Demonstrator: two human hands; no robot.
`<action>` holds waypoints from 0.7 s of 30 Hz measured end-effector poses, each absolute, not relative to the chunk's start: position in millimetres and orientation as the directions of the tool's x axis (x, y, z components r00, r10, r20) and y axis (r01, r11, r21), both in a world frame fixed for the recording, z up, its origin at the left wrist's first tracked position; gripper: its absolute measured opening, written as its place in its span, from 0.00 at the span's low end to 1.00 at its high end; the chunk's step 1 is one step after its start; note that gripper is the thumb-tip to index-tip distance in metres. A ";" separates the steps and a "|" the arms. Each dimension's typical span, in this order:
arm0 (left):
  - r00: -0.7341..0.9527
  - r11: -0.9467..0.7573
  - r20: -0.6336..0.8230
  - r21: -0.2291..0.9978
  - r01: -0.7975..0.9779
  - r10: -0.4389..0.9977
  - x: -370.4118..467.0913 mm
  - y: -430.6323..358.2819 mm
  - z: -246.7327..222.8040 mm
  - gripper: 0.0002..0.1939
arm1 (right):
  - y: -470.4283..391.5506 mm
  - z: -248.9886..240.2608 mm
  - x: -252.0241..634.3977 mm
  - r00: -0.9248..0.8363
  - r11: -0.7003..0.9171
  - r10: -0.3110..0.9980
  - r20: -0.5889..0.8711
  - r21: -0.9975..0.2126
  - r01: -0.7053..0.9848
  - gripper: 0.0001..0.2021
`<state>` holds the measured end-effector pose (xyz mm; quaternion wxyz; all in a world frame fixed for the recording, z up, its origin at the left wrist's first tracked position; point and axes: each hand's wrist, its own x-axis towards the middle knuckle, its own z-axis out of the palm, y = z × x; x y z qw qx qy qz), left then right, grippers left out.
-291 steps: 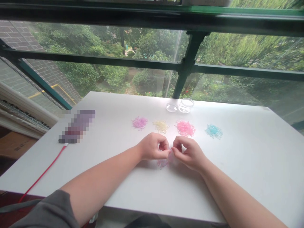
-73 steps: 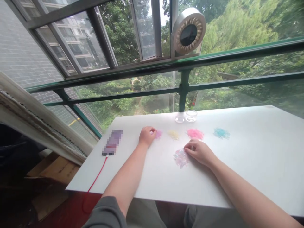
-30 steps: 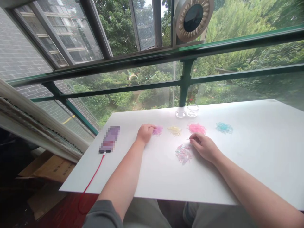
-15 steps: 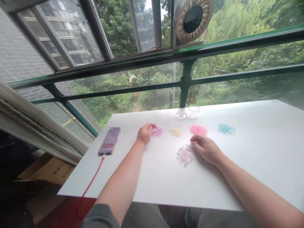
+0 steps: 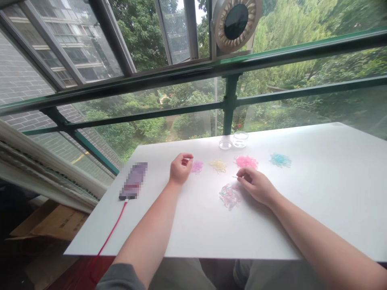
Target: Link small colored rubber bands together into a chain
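Observation:
My left hand is just left of a pile of thin purple pieces, its fingers curled in; whether anything small sits in them is hidden. My right hand pinches a slim pale piece between thumb and forefinger. Right below that hand lies a mixed pile of small loop-shaped pieces in pink, white, purple and teal. Beyond the hands, separate piles of yellow pieces, pink pieces and teal pieces lie in a row.
Two clear round containers stand at the far edge of the white table. A blurred-out phone with a red cable lies at left. Behind the table runs a green railing; a round fan is above it.
My left hand has drawn back slightly from the purple pile, its fingers curling more. My right hand keeps its pinch near the mixed pile. The whole view has shifted a little.

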<state>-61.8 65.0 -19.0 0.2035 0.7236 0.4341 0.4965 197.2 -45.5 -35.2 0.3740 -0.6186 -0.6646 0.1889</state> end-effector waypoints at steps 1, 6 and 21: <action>0.187 -0.563 0.540 0.707 0.428 0.821 -58.2 60.1 -17.6 0.10 | -45.9 -35.3 196.6 0.039 0.171 0.964 0.264 -0.723 0.669 0.06; 0.543 -0.660 0.430 0.664 0.351 0.722 -28.3 30.9 -8.8 0.13 | -45.6 -30.1 192.0 0.021 0.211 0.960 0.280 -0.769 0.603 0.05; 0.546 -0.466 0.269 0.845 0.262 0.794 8.0 26.7 -17.9 0.15 | -10.2 -22.2 184.7 -0.111 0.404 0.901 0.418 -0.719 0.566 0.02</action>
